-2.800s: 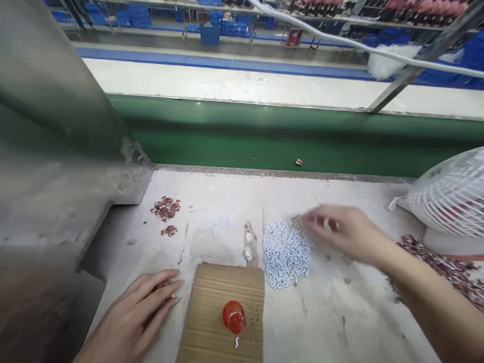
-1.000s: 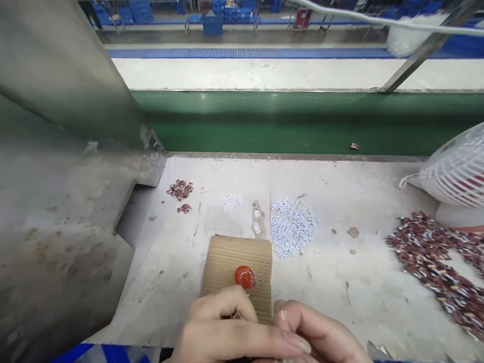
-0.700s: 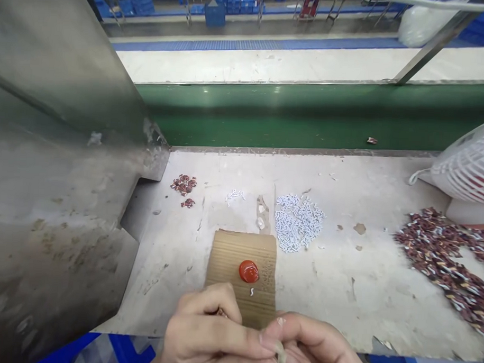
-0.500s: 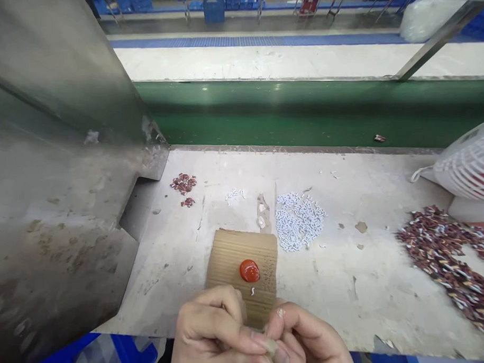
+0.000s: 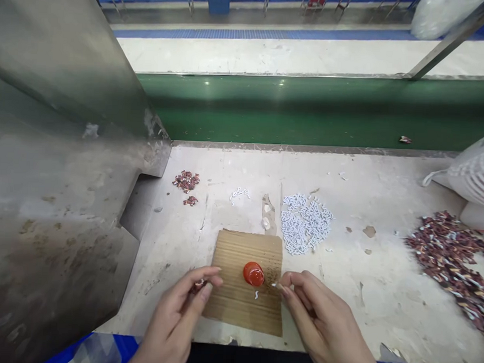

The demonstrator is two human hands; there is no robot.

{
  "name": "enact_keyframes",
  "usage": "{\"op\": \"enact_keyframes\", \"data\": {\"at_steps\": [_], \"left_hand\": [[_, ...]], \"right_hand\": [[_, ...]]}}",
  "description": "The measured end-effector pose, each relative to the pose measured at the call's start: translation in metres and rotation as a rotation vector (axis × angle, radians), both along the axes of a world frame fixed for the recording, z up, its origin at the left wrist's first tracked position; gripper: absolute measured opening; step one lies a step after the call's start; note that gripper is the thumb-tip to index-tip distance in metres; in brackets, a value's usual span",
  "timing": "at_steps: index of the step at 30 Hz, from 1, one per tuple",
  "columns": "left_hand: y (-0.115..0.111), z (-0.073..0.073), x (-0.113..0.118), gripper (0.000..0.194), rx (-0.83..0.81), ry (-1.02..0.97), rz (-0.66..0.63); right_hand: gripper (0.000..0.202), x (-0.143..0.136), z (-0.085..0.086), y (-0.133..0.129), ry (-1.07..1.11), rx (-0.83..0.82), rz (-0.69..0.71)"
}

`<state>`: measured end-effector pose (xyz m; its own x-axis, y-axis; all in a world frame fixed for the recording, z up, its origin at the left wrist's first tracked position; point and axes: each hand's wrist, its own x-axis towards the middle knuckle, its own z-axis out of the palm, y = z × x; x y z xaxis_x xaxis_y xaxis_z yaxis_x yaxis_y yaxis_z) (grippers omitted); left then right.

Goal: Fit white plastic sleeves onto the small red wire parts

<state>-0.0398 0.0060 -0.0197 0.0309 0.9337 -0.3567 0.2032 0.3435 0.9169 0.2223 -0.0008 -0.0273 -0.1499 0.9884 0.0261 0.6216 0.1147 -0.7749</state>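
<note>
My left hand point(image 5: 182, 312) is curled at the left edge of the cardboard piece point(image 5: 241, 314), its fingers round a small dark red piece point(image 5: 199, 286). Pinched between thumb and forefinger of my right hand point(image 5: 320, 316) is a small white piece point(image 5: 274, 285), over the cardboard's right edge. Between the hands, a glossy red blob point(image 5: 253, 274) sits on the cardboard, with one white squiggly piece point(image 5: 256, 295) just below it. A pile of white pieces point(image 5: 306, 223) lies beyond my right hand.
Small dark red pieces point(image 5: 186, 181) and a few white ones point(image 5: 240, 194) lie at the back left. A large dark red pile point(image 5: 453, 263) and a white bag point(image 5: 474, 174) are at right. A metal housing point(image 5: 67, 170) stands left; a green belt point(image 5: 288, 111) runs behind.
My hands were together below the cardboard and have moved apart and forward, one to each side of it. The small pieces in their fingers now show. The view has shifted slightly.
</note>
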Motion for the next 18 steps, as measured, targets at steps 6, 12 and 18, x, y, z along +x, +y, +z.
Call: {"op": "enact_keyframes", "data": {"at_steps": [6,12,18], "left_hand": [[0.004,-0.013,-0.029,0.021,0.13,0.165,0.02],[0.001,-0.012,-0.03,0.009,0.032,-0.038,0.093],[0.01,-0.005,-0.025,0.023,0.18,-0.139,0.121]], "right_hand": [[0.017,-0.002,0.004,0.014,-0.167,0.043,0.133],[0.017,-0.007,0.007,0.013,-0.315,0.13,0.198],[0.015,0.002,0.005,0.006,-0.331,0.1,0.176]]}}
